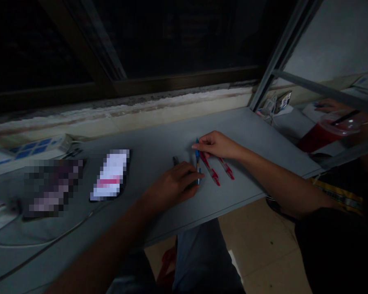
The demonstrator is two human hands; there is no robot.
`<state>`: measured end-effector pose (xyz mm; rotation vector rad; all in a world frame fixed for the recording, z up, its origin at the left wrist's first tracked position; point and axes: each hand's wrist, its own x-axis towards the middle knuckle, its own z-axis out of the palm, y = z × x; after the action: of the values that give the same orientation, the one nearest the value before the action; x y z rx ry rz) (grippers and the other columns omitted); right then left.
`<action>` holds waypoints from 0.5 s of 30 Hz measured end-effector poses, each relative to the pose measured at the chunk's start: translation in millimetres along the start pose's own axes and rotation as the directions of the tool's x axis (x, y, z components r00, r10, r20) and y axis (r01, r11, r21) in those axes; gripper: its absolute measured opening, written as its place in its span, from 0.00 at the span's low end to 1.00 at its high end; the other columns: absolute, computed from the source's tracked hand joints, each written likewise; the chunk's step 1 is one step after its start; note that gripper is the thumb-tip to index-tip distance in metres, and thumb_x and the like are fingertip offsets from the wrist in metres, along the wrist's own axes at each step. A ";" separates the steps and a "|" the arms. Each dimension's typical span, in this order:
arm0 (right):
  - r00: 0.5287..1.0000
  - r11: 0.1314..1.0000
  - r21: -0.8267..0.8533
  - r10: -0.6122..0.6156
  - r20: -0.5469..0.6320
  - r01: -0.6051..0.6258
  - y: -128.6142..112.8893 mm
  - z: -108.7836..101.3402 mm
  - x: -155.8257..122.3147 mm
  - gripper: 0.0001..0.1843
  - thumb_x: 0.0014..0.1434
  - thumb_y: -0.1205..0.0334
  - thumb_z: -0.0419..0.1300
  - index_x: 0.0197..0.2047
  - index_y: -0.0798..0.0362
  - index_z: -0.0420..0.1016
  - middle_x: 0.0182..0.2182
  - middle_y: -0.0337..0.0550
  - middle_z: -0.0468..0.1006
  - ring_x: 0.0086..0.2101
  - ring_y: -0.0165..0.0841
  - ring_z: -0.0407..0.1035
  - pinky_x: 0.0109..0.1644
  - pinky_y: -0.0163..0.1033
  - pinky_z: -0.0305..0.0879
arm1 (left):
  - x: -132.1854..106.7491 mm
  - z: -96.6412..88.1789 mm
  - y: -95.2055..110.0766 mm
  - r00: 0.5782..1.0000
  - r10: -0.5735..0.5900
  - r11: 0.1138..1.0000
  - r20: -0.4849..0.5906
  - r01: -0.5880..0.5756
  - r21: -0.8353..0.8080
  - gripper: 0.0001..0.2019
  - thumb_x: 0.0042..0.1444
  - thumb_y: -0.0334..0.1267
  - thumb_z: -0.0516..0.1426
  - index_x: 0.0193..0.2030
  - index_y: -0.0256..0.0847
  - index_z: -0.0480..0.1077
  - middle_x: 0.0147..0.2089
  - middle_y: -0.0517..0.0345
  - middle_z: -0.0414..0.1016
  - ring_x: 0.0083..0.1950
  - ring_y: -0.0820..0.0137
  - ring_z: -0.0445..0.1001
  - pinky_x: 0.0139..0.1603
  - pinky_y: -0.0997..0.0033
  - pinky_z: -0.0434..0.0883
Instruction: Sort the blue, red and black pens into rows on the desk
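On a grey tabletop (251,139), my left hand (173,185) lies curled over a dark pen (175,161), with only the pen's end showing past the knuckles. Its fingertips reach a blue pen (197,161), which lies between my hands. My right hand (216,145) is at the top of the blue pen, its fingertips touching that pen's upper end. Just beneath those fingers, a red pen (210,171) and a second red pen (227,168) slant toward the table's front edge. Neither hand's grip is clear.
Two pixelated flat objects (53,188) (110,175) lie left of my hands. A computer mouse (1,214) and its cable sit at the far left, beside a blue-and-white power strip (33,149). A window frame (125,77) runs behind the table. A red lidded cup (328,132) shows at the right.
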<state>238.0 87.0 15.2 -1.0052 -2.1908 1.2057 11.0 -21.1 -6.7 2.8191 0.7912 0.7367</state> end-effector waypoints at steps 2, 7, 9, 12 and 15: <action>0.998 0.999 0.046 -0.003 0.055 0.001 -1.5 1.1 0.7 0.28 0.64 0.40 0.65 0.25 0.54 0.68 0.18 0.34 0.71 0.20 0.24 0.57 0.27 0.34 0.51 | 0.0 -0.9 0.2 1.000 0.018 1.000 -0.018 -0.019 -0.024 0.14 0.67 0.35 0.61 0.58 0.41 0.73 0.50 0.48 0.77 0.50 0.62 0.78 0.50 0.62 0.80; 0.996 0.999 0.052 0.004 0.094 -0.009 -4.4 1.7 3.2 0.24 0.66 0.51 0.66 0.24 0.53 0.65 0.19 0.33 0.71 0.21 0.23 0.56 0.30 0.35 0.51 | -1.2 -1.0 -2.5 0.990 0.049 0.999 -0.133 -0.049 0.002 0.12 0.65 0.29 0.60 0.54 0.41 0.74 0.45 0.52 0.77 0.44 0.66 0.79 0.43 0.69 0.80; 0.995 0.999 0.043 -0.014 0.102 0.010 -5.6 1.1 2.8 0.24 0.67 0.51 0.65 0.25 0.53 0.65 0.19 0.33 0.71 0.22 0.23 0.56 0.30 0.35 0.51 | -1.1 -0.8 -2.9 0.988 0.059 0.998 -0.145 -0.060 -0.001 0.13 0.66 0.31 0.60 0.55 0.42 0.74 0.47 0.52 0.78 0.44 0.67 0.80 0.43 0.70 0.80; 0.991 0.999 0.040 -0.041 0.126 0.036 -7.6 1.1 1.3 0.25 0.66 0.47 0.65 0.25 0.54 0.66 0.20 0.33 0.71 0.23 0.24 0.57 0.31 0.36 0.51 | -0.1 -0.9 -1.4 0.985 0.062 0.998 -0.161 -0.064 -0.003 0.12 0.66 0.33 0.61 0.56 0.42 0.74 0.48 0.52 0.78 0.45 0.67 0.81 0.44 0.71 0.81; 0.991 0.999 0.031 -0.047 0.124 0.043 -7.9 1.7 0.4 0.25 0.65 0.44 0.63 0.26 0.53 0.66 0.19 0.33 0.71 0.23 0.24 0.56 0.32 0.36 0.50 | 1.1 -1.7 0.8 0.986 0.026 1.000 -0.162 -0.027 -0.006 0.11 0.67 0.31 0.59 0.54 0.43 0.75 0.46 0.53 0.79 0.45 0.68 0.81 0.45 0.71 0.81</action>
<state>233.6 83.7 21.0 -0.8861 -2.2715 1.3067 11.4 -21.3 -4.6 2.7950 0.7728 0.9819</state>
